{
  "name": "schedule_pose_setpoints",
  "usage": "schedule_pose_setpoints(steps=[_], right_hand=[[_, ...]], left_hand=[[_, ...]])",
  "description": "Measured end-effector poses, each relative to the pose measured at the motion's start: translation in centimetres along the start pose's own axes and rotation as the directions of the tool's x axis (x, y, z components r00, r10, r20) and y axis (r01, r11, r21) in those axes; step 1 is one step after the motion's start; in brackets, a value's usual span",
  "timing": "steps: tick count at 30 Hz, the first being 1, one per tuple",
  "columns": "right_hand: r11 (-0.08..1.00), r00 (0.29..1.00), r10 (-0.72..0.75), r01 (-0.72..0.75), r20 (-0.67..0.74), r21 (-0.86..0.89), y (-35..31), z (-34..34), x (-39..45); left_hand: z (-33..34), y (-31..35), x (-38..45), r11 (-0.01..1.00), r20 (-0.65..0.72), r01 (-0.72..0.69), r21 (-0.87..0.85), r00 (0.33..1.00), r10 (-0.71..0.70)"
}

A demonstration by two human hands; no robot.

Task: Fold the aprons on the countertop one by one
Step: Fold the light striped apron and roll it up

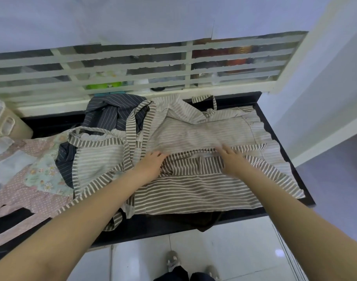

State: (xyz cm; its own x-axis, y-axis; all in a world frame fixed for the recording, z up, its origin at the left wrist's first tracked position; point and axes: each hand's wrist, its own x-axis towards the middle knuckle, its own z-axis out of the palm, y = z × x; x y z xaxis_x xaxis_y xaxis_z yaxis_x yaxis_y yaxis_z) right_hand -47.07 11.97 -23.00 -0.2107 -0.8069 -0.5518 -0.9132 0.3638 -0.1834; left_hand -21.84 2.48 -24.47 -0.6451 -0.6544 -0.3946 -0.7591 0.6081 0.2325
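Both hands press flat on a brown-striped apron (193,185) spread across the tabletop (285,128): left hand (151,162) at nine o'clock, right hand (232,159) at three, fingers straight and relaxed.

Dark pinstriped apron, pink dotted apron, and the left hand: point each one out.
dark pinstriped apron (110,112): head view, on its bunched upper part by the window ledge.
pink dotted apron (17,191): head view, on its flat dotted cloth at the left.
left hand (151,161): head view, on the back of the hand.

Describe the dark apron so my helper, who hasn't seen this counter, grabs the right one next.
On the black countertop, look at the back left, below the barred window. The dark apron lies crumpled there: navy with thin pale pinstripes, unlike the broad beige stripes and pink florals beside it.
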Motion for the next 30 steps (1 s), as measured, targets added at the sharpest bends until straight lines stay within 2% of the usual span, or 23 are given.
schedule_pose_setpoints(steps=[1, 2, 4, 7, 9, 11, 13, 15, 18, 21, 23, 26, 28, 30], right_hand=[[1.0, 0.992, 0.008, -0.004, 0.129, -0.03, 0.0, 0.4, 0.6], [0.998, 0.979, 0.028, -0.016, 0.201, -0.057, 0.1, 0.7, 1.1], [0.995, 0.973, 0.039, -0.017, 0.229, -0.094, 0.1, 0.7, 1.8], [0.994, 0.979, 0.044, -0.024, 0.2, -0.102, 1.2, -1.0, 2.3], [0.994, 0.99, 0.086, -0.076, 0.114, -0.084, 2.2, -2.1, 2.2], [0.982, 0.989, 0.14, -0.134, 0.036, -0.135, 3.2, -2.9, 2.2], [0.967, 0.984, 0.172, -0.176, -0.038, -0.184, 3.7, -4.6, 2.7], [0.978, 0.984, 0.133, -0.15, -0.121, -0.146, 3.5, -6.7, 4.3], [0.993, 0.979, -0.053, 0.032, -0.197, -0.109, 2.2, -10.0, 8.4], [0.974, 0.972, -0.146, 0.108, -0.182, -0.201, 1.2, -11.1, 11.9], [0.964, 0.979, -0.129, 0.087, -0.157, -0.25, 1.3, -10.8, 13.2], [0.936, 0.979, -0.163, 0.114, -0.125, -0.333, 2.2, -9.6, 14.9], [0.927, 0.964, -0.199, 0.127, -0.177, -0.352, 2.5, -9.2, 15.4], [0.926, 0.945, -0.231, 0.141, -0.23, -0.35, 3.1, -9.1, 16.3]], left_hand=[[0.3, -0.2, 0.0, 1.0, 0.03, -0.012, 0.016, 0.999, 0.012], [0.6, -0.3, -0.1, 0.999, 0.054, -0.031, 0.029, 0.998, 0.03], [0.9, -0.6, -0.2, 0.998, 0.074, -0.049, 0.048, 0.996, 0.045], [0.3, -0.9, 0.3, 0.999, 0.138, -0.046, 0.003, 0.989, 0.045], [-1.0, -1.1, 1.0, 0.999, 0.218, -0.019, -0.049, 0.975, 0.03], [-2.9, -1.1, 1.7, 1.0, 0.246, -0.01, -0.018, 0.969, 0.014], [-5.3, -0.4, 2.6, 1.0, 0.124, -0.008, 0.013, 0.992, 0.007], [-7.4, 0.2, 3.8, 1.0, -0.072, 0.028, -0.001, 0.997, -0.028], [-9.9, 0.0, 6.9, 0.999, -0.319, 0.039, 0.024, 0.947, -0.03], [-11.0, -0.1, 10.0, 0.992, -0.431, -0.049, 0.116, 0.897, 0.094], [-11.4, 0.7, 11.7, 0.976, -0.414, -0.095, 0.195, 0.895, 0.169], [-11.0, 2.0, 14.5, 0.929, -0.242, -0.055, 0.367, 0.958, 0.153], [-11.1, 2.1, 15.7, 0.873, -0.197, -0.027, 0.487, 0.97, 0.14], [-11.4, 1.8, 17.0, 0.846, -0.191, 0.001, 0.533, 0.974, 0.119]])
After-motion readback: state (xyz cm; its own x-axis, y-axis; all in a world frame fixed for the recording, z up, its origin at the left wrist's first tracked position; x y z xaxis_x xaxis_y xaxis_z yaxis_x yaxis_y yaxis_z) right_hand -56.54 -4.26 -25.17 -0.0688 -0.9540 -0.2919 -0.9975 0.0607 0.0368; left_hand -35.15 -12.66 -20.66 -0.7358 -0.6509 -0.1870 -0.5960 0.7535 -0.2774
